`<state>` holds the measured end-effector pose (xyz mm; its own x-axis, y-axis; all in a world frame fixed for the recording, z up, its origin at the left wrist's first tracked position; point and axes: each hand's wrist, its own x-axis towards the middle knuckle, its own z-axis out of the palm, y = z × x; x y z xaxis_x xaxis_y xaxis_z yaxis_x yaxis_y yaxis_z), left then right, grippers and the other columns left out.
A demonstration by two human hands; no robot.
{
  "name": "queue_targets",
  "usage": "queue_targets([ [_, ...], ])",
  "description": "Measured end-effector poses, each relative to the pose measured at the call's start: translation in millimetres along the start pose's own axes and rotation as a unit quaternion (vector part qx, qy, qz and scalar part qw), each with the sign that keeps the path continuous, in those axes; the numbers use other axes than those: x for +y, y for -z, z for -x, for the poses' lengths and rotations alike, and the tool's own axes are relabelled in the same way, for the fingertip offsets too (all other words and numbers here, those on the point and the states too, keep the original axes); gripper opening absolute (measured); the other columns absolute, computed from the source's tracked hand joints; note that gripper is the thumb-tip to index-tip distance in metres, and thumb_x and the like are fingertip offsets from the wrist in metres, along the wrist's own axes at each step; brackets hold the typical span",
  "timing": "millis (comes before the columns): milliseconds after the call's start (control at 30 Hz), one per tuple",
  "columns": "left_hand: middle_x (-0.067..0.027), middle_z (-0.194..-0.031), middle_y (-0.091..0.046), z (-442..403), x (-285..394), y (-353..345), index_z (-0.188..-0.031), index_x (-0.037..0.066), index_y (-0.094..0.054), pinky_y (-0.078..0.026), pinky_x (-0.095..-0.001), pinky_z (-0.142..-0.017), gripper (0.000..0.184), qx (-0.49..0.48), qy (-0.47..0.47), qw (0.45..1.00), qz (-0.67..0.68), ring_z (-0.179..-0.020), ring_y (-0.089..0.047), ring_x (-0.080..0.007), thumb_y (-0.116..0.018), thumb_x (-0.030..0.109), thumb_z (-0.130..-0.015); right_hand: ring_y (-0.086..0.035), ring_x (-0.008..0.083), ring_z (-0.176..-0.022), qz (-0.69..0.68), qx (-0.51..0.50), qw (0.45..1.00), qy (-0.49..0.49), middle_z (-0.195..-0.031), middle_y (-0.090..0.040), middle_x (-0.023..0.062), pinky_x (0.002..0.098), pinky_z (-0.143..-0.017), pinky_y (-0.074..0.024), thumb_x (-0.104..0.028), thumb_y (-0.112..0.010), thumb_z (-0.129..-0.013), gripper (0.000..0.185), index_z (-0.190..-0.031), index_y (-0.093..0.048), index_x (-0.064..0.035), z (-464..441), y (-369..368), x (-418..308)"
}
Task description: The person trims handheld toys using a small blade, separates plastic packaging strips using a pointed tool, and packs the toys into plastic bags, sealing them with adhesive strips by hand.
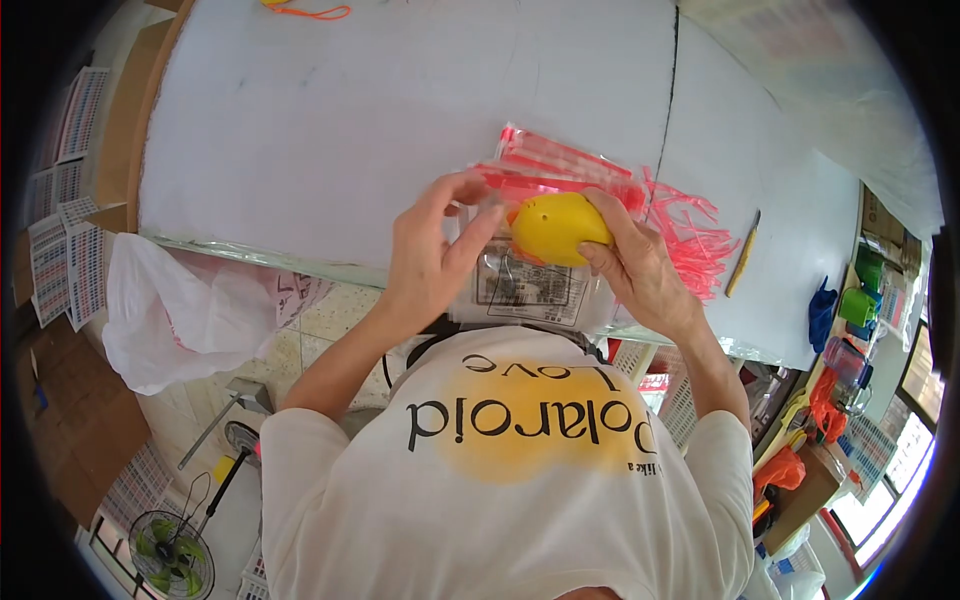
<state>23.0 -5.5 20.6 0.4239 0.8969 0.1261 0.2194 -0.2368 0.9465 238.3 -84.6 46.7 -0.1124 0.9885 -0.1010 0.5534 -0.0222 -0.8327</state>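
Observation:
My right hand (640, 265) grips a rounded yellow toy (560, 222), thumb below it and fingers over the top. The toy has a small dark dot on its side and an orange part at its left end, like a duck's head and beak. My left hand (432, 245) is just left of it, thumb and index finger apart, the thumb near the orange part. Under both hands lie clear plastic bags (530, 290) with black print, at the table's near edge. Behind the toy are packs of red-and-clear plastic strips (565, 160); whether my left fingers touch a bag is unclear.
Loose red strips (700, 245) spread over the white table (330, 120) to the right, beside a yellow cutter (743, 255). An orange cord loop (320, 13) lies at the far edge. A white plastic bag (185, 310) hangs at the left; a fan (172, 553) stands below.

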Motion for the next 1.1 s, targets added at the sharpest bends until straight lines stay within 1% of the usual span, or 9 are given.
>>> queue_targets([
  [33, -0.0093, -0.084, -0.063, -3, -1, 1, -0.093, -0.002, -0.059, -0.049, -0.0315, -0.063, 0.008, -0.069, 0.156, 0.982, 0.077, -0.074, -0.061, -0.0175, -0.056, 0.006, -0.09, -0.059, 0.0208, -0.062, 0.016, -0.002, 1.0, 0.022, -0.084, -0.06, 0.0139, 0.0316, -0.061, -0.0495, -0.013, -0.054, -0.095, 0.042, -0.132, -0.039, 0.0001, -3, -1, -2],
  [300, -0.0097, -0.087, -0.065, -14, -21, -21, -0.097, -0.003, -0.056, -0.053, -0.026, -0.069, 0.013, -0.093, 0.154, 0.966, 0.188, -0.083, -0.065, -0.0139, -0.049, 0.007, -0.095, -0.062, 0.0265, -0.067, 0.134, -0.055, 0.989, 0.022, -0.084, -0.062, 0.0122, 0.0344, -0.063, -0.0504, -0.022, -0.059, -0.091, 0.025, -0.104, -0.064, -0.0012, -12, 8, -4],
  [367, -0.0101, -0.089, -0.065, -15, -19, -22, -0.097, -0.003, -0.056, -0.053, -0.0259, -0.07, 0.013, -0.103, 0.141, 0.967, 0.188, -0.084, -0.065, -0.014, -0.048, 0.007, -0.096, -0.062, 0.0273, -0.068, 0.279, -0.18, 0.943, -0.001, -0.084, -0.063, 0.0096, 0.0357, -0.061, -0.051, -0.021, -0.064, -0.086, 0.02, -0.094, -0.067, -0.0033, -12, 4, -14],
  [400, -0.0101, -0.089, -0.065, -15, -16, -22, -0.098, -0.003, -0.056, -0.053, -0.0262, -0.071, 0.013, -0.093, 0.172, 0.956, 0.217, -0.084, -0.065, -0.014, -0.047, 0.007, -0.096, -0.062, 0.0273, -0.068, 0.28, -0.181, 0.943, 0.0, -0.084, -0.063, 0.0096, 0.0357, -0.061, -0.051, -0.021, -0.064, -0.086, 0.02, -0.094, -0.067, -0.0033, -13, 4, -14],
  [467, -0.01, -0.089, -0.065, -15, -12, -19, -0.098, -0.003, -0.055, -0.053, -0.0264, -0.073, 0.013, -0.082, 0.206, 0.944, 0.245, -0.084, -0.064, -0.014, -0.047, 0.007, -0.096, -0.063, 0.0257, -0.068, 0.279, -0.012, 0.958, 0.068, -0.084, -0.064, 0.0075, 0.0349, -0.059, -0.0511, -0.018, -0.068, -0.082, 0.018, -0.093, -0.066, -0.003, -17, 3, -13],
  [500, -0.0094, -0.09, -0.066, -15, -10, -18, -0.1, -0.004, -0.056, -0.053, -0.0267, -0.073, 0.015, -0.082, 0.211, 0.941, 0.251, -0.084, -0.064, -0.0138, -0.047, 0.007, -0.096, -0.063, 0.0257, -0.068, 0.278, -0.013, 0.958, 0.068, -0.084, -0.064, 0.0075, 0.0349, -0.059, -0.0511, -0.018, -0.068, -0.082, 0.018, -0.093, -0.066, -0.003, -20, 1, -13],
  [567, -0.0088, -0.091, -0.066, -15, -9, -18, -0.103, -0.004, -0.057, -0.054, -0.0269, -0.073, 0.017, -0.085, 0.215, 0.939, 0.257, -0.084, -0.064, -0.0136, -0.047, 0.007, -0.095, -0.063, 0.0245, -0.068, 0.196, 0.104, 0.971, 0.092, -0.083, -0.065, 0.0067, 0.0334, -0.057, -0.051, -0.013, -0.07, -0.078, 0.016, -0.091, -0.066, -0.0036, -30, -9, -14],
  [733, -0.0068, -0.088, -0.067, -17, -15, -19, -0.104, -0.005, -0.063, -0.054, -0.0259, -0.075, 0.021, -0.14, 0.21, 0.943, 0.215, -0.083, -0.064, -0.0117, -0.05, 0.007, -0.093, -0.065, 0.0248, -0.069, 0.221, 0.123, 0.963, 0.094, -0.083, -0.065, 0.008, 0.0327, -0.058, -0.0513, -0.007, -0.069, -0.077, 0.014, -0.09, -0.066, -0.0042, -45, -25, -7],
  [1100, -0.008, -0.086, -0.068, -15, -15, -23, -0.103, -0.006, -0.064, -0.054, -0.0271, -0.07, 0.021, -0.117, 0.23, 0.934, 0.247, -0.076, -0.063, -0.0115, -0.05, 0.006, -0.091, -0.065, 0.0257, -0.069, 0.259, 0.103, 0.953, 0.121, -0.082, -0.065, 0.0069, 0.0331, -0.058, -0.0522, -0.007, -0.068, -0.077, 0.013, -0.089, -0.064, -0.0038, -48, -31, -10],
])
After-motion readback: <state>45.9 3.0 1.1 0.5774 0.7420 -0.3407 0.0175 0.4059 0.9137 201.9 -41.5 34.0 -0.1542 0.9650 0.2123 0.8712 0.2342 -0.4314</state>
